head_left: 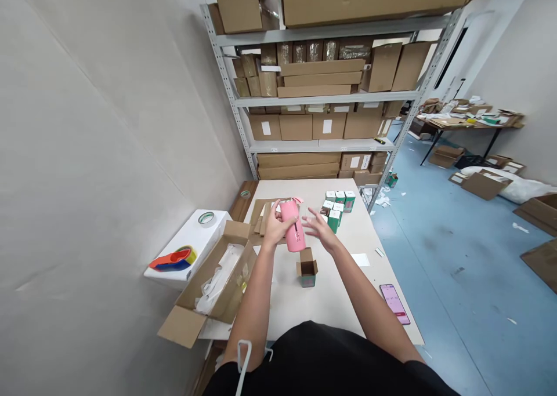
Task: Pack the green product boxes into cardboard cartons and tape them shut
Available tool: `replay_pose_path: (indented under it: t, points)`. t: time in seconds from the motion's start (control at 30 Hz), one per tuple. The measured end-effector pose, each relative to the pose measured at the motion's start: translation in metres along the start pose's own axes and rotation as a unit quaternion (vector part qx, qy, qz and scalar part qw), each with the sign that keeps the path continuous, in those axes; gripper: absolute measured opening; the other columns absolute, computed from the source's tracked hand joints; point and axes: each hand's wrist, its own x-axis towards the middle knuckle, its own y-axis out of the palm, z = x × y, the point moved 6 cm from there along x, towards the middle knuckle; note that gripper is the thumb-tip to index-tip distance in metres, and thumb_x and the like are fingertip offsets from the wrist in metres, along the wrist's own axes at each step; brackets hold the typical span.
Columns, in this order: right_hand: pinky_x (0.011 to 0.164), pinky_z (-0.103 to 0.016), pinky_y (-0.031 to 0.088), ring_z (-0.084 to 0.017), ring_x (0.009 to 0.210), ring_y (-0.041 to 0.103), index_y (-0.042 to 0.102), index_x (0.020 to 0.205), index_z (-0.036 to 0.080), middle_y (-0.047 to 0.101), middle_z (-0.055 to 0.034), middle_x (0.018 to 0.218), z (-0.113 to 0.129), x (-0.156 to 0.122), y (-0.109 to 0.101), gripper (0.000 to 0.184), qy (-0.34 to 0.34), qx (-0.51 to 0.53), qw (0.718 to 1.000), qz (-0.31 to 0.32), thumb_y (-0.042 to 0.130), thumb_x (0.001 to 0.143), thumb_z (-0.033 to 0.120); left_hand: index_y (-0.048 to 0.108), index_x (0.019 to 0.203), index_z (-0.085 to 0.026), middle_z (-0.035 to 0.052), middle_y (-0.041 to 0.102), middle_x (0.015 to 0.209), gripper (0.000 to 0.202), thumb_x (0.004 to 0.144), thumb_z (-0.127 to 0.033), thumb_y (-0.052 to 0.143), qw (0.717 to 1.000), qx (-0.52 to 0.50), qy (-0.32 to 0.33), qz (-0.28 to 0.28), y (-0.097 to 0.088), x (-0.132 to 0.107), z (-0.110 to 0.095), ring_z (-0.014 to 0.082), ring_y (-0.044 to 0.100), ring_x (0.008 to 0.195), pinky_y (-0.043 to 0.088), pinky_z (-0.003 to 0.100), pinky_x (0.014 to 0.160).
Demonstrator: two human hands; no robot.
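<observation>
My left hand (274,225) grips a pink cylindrical bottle (293,226) and holds it upright above the white table (331,291). My right hand (319,226) hovers just right of the bottle with its fingers spread, holding nothing. Below the bottle a small green carton (307,267) stands on the table with its top flaps open. Several closed green and white cartons (337,206) are grouped farther back on the table. Flat cardboard pieces (261,217) lie behind my left hand.
An open cardboard box (217,283) with white wrapping hangs off the table's left edge. Tape rolls (206,217) sit on a white stand at left. A phone (394,302) lies near the table's right edge. Metal shelves (322,100) full of boxes stand behind.
</observation>
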Motion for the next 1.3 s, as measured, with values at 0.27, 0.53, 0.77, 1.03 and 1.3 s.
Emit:
replay_pose_path:
  t: [0.27,0.53,0.77,1.03,1.3]
  points:
    - [0.094,-0.049,0.058,-0.029,0.102,0.072,0.029,0.162,0.031,0.074,-0.0066,0.111,-0.022,-0.021,0.013,0.126,-0.054,-0.007,0.998,0.012,0.098,0.057,0.037,0.024,0.167,-0.028,0.0133,0.068,0.132,0.117,0.072,-0.042,0.092,0.985,-0.138,-0.023,0.098,0.027,0.004,0.002,0.0259,0.067,0.116,0.055,0.04,0.099]
    - [0.096,-0.047,0.058,-0.026,0.102,0.072,0.021,0.165,0.034,0.071,-0.0048,0.11,-0.023,-0.029,0.019,0.124,-0.051,0.027,0.998,0.034,0.094,0.065,0.041,0.013,0.169,-0.029,0.0117,0.072,0.12,0.127,0.071,-0.036,0.093,0.983,-0.143,-0.045,0.104,0.028,0.003,0.005,0.0263,0.07,0.106,0.057,0.045,0.097]
    - [0.097,-0.047,0.057,-0.025,0.099,0.07,0.019,0.166,0.032,0.068,-0.0032,0.107,-0.035,-0.024,0.007,0.135,-0.1,-0.03,0.993,-0.059,0.098,0.056,0.036,-0.003,0.169,-0.034,0.0123,0.068,0.127,0.145,0.065,-0.031,0.098,0.99,-0.115,-0.033,0.073,0.023,-0.004,0.009,0.0254,0.069,0.109,0.057,0.045,0.097]
    - [0.091,-0.047,0.06,-0.025,0.091,0.069,0.022,0.165,0.03,0.067,-0.0016,0.099,-0.034,-0.032,0.006,0.133,-0.089,-0.058,0.992,-0.072,0.097,0.057,0.038,-0.006,0.168,-0.037,0.0111,0.068,0.129,0.142,0.069,-0.035,0.096,0.988,-0.136,-0.025,0.076,0.028,-0.009,0.01,0.0234,0.069,0.11,0.058,0.041,0.096]
    - [0.092,-0.046,0.059,-0.025,0.096,0.071,0.024,0.163,0.033,0.07,-0.0033,0.105,-0.035,-0.034,0.009,0.123,-0.057,-0.013,0.998,-0.017,0.094,0.063,0.044,-0.005,0.168,-0.034,0.0098,0.072,0.12,0.135,0.074,-0.037,0.092,0.983,-0.15,-0.04,0.102,0.035,-0.011,0.009,0.0233,0.071,0.104,0.057,0.045,0.097]
